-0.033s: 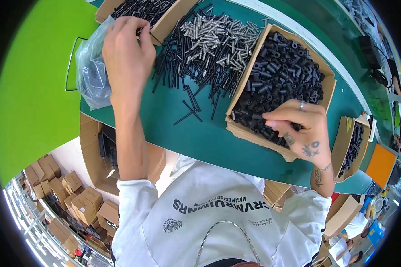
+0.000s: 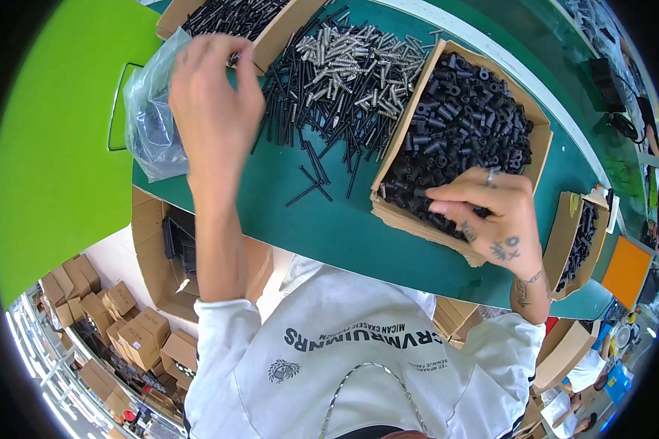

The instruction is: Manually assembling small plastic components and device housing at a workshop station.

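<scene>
My left hand (image 2: 212, 102) reaches over the teal table (image 2: 329, 219) to the near edge of a cardboard box of thin black rods (image 2: 227, 18). I see its back, and its curled fingers hide whatever they touch. My right hand (image 2: 490, 212) rests in a cardboard box of short black cylinders (image 2: 461, 110), at its near side. Thumb and forefinger pinch one black cylinder (image 2: 419, 192). Between the two boxes lies a loose pile of black rods and silver screws (image 2: 344, 80).
A clear plastic bag (image 2: 150, 124) lies at the table's left end, beside my left hand. Another small box of black parts (image 2: 582, 241) stands at the right. Open cartons (image 2: 161, 256) sit under the table, with stacked small boxes (image 2: 124, 329) on the floor.
</scene>
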`<action>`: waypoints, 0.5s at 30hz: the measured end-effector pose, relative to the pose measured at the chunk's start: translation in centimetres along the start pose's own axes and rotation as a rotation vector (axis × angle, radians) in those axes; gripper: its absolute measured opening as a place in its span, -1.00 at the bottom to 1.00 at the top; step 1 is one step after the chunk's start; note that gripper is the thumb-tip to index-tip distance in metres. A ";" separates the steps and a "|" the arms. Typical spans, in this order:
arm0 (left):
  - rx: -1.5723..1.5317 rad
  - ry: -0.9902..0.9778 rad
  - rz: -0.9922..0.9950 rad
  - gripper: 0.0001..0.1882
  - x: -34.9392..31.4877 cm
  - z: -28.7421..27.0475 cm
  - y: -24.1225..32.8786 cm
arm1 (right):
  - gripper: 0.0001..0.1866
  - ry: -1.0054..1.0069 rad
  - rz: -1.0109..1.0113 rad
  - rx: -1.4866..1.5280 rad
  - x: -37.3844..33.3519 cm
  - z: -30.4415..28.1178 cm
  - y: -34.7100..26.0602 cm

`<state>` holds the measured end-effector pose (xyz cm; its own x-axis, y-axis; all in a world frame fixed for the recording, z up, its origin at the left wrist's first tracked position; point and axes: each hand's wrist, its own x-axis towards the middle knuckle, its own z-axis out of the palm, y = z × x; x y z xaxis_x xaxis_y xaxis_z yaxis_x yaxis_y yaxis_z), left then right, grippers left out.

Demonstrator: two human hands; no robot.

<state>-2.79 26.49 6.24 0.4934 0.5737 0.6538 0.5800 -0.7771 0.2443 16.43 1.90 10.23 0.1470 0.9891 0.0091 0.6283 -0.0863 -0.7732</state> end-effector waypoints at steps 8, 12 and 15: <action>-0.360 -0.383 0.198 -0.75 -7.6 -2.9 10.2 | -0.79 -0.084 0.070 0.222 -0.1 0.5 0.1; -0.198 -0.450 0.242 -0.81 -7.7 -2.8 10.6 | -0.75 -0.073 0.009 0.143 -0.8 0.2 0.3; -0.155 -0.516 0.277 -0.83 -7.5 -3.1 10.9 | -0.75 -0.062 0.031 0.135 -1.3 0.3 0.3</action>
<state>-2.22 12.95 6.26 0.8856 0.3661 0.2857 0.3032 -0.9219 0.2412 16.21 0.63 9.85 0.1143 0.9921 -0.0524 0.5150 -0.1043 -0.8508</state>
